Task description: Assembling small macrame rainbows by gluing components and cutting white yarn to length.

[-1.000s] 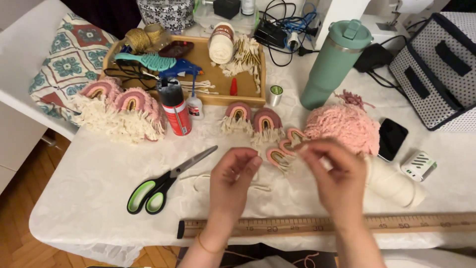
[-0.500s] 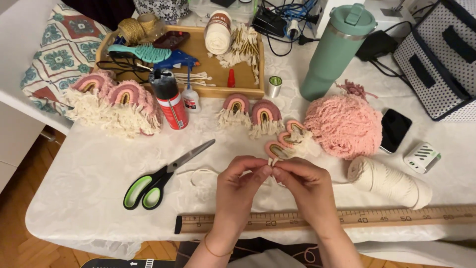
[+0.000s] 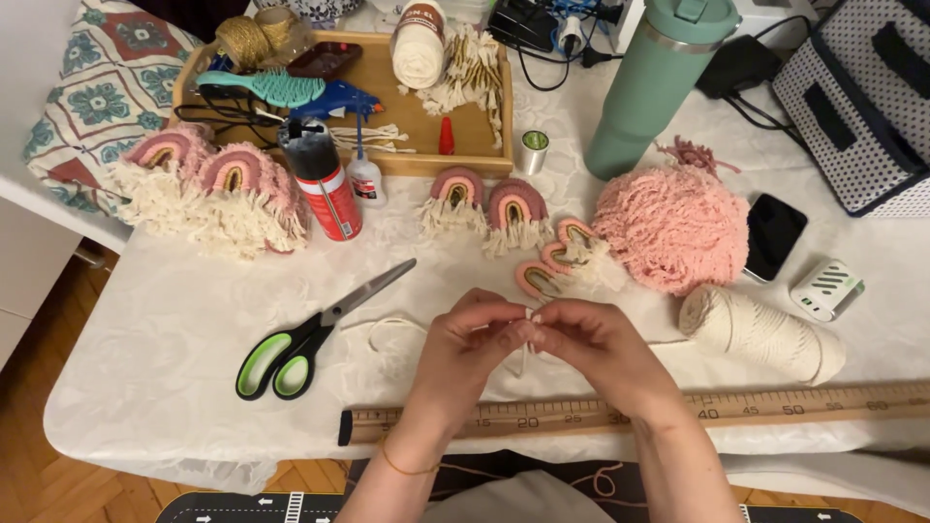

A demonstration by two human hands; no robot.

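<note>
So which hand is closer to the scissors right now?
Left. The left hand works just right of the scissors, near the blade tips; the right hand sits farther right, beyond the left hand.

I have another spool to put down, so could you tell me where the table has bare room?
The widest bare cloth lies left of the scissors, below the fringed rainbows. A smaller patch sits between the spray can and the left hand. To the right it is crowded: pink yarn, phone, cord roll. The ruler lines the front edge.

Home craft table: white cloth (image 3: 174,387), parquet floor (image 3: 39,475), scissors (image 3: 310,334), yarn rainbows (image 3: 484,203), glue gun (image 3: 334,100).
</note>
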